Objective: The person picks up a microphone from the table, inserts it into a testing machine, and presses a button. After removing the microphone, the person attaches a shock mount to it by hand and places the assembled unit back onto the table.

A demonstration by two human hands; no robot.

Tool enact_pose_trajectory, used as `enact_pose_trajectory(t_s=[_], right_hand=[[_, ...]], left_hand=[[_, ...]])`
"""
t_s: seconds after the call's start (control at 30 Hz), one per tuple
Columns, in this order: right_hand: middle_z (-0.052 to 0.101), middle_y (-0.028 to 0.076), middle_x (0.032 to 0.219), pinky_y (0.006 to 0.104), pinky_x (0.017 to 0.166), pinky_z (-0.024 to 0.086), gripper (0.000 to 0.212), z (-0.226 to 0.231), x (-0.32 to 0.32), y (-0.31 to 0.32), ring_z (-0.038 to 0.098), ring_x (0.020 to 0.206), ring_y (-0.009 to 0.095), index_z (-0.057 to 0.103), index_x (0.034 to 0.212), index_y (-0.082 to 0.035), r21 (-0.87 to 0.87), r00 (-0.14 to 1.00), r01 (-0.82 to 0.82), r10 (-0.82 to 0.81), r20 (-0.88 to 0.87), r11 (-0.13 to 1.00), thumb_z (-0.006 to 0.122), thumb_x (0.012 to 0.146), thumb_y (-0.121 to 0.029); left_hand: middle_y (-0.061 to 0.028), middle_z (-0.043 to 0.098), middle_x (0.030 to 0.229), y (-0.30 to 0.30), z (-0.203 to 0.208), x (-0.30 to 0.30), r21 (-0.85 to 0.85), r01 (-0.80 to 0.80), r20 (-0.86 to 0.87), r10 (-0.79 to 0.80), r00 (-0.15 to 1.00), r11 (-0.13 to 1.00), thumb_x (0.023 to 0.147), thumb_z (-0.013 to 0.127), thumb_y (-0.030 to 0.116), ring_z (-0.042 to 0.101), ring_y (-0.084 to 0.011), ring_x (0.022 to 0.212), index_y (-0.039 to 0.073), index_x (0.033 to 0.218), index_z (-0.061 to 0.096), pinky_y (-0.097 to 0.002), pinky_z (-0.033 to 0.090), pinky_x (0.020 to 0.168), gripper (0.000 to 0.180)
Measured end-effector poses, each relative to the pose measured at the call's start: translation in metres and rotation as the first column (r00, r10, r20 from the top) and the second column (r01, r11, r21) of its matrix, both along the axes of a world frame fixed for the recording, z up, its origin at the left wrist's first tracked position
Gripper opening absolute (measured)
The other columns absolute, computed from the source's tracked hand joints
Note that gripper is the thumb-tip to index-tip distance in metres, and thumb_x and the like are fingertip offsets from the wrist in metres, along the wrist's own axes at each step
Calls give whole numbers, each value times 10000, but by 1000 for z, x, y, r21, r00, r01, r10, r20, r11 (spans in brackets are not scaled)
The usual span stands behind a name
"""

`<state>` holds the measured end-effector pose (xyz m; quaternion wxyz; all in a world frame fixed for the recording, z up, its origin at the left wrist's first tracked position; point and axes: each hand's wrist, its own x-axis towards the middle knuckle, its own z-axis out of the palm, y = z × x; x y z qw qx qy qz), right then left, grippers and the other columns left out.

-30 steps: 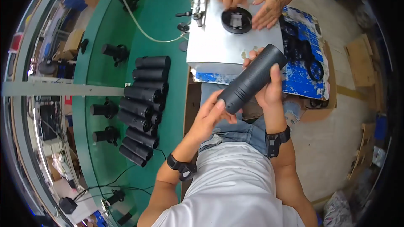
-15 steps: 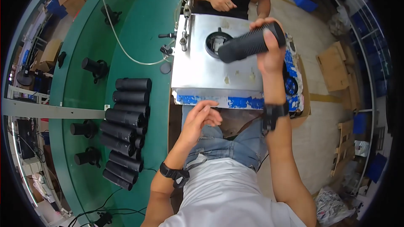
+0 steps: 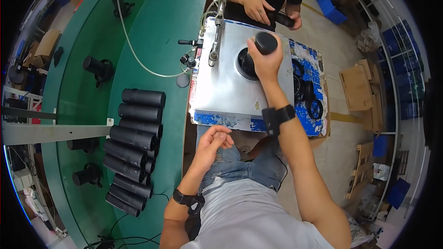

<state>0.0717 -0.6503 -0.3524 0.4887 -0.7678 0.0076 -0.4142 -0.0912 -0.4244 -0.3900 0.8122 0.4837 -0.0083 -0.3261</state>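
Note:
My right hand (image 3: 267,64) is wrapped round a black ribbed cylinder (image 3: 266,43), which stands roughly on end, its round cap toward me. The cylinder is over or beside the right of a black round socket (image 3: 241,61) in the top of a silver metal box (image 3: 219,94); its lower end is hidden by my hand, so I cannot tell whether it sits in the socket. Short of the box's front edge, my left hand (image 3: 213,144) hovers above my lap, fingers loosely bent and apart, holding nothing.
Several black cylinders (image 3: 127,152) lie stacked on the green bench (image 3: 173,124) to the left. A metal lever clamp (image 3: 215,41) with air hoses rises on the box's left side. Black rings (image 3: 315,109) lie on the right. Across the box, a person's hands (image 3: 258,9) hold a dark part.
My right hand has moved left and turned the cylinder from lying slantwise to roughly on end near the socket. The person opposite now holds a dark part. My left hand has dropped slightly.

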Motion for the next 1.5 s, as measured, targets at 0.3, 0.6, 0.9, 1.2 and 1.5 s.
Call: enact_pose_trajectory(t_s=[0.3, 0.6, 0.9, 1.2, 1.5], right_hand=[[647, 47, 891, 237, 756, 486, 373, 19, 1, -28, 607, 806, 103, 527, 1049, -12, 177, 886, -388, 419, -198, 905, 746, 747, -29], [640, 40, 869, 243, 750, 479, 301, 2, -11, -5, 588, 773, 98, 541, 982, -25, 43, 995, -91, 92, -41, 995, 731, 749, -16], [643, 35, 860, 253, 763, 474, 287, 6, -13, -14, 581, 776, 103, 544, 970, -33, 61, 972, -200, 206, -112, 978, 717, 741, -33], [639, 22, 841, 255, 752, 475, 283, 20, -13, -14, 584, 761, 98, 561, 950, -40, 126, 951, -250, 268, -152, 960, 746, 737, -69], [610, 145, 985, 372, 909, 460, 387, 205, -62, 44, 593, 931, 241, 511, 1119, 55, -208, 758, -601, 633, 156, 772, 626, 858, -207]], left_hand=[[-44, 642, 839, 14, 35, 54, 5, -73, 208, 70, 976, 997, 954, 520, 156, 584, -98, 773, 12, 1079, 569, -226, 443, 712, 197], [-55, 645, 855, 30, 31, 187, 244, -334, 613, 123, 781, 910, 900, 547, 123, 602, -117, 753, 14, 1018, 592, -250, 466, 681, 167], [-202, 610, 1178, 16, -37, 304, 778, -511, 627, -516, 584, 366, 888, 514, 337, 559, -366, 1110, 43, 1168, 611, -447, 438, 954, 417], [-190, 571, 1255, 36, -36, 296, 767, -322, 587, -405, 701, 555, 944, 471, 412, 540, -337, 1160, 23, 1236, 562, -376, 410, 988, 495], [-171, 575, 1180, 67, 130, 135, 71, -629, 989, 29, 148, 774, 788, 720, 229, 565, -268, 1087, 31, 1161, 570, -363, 475, 877, 448]])
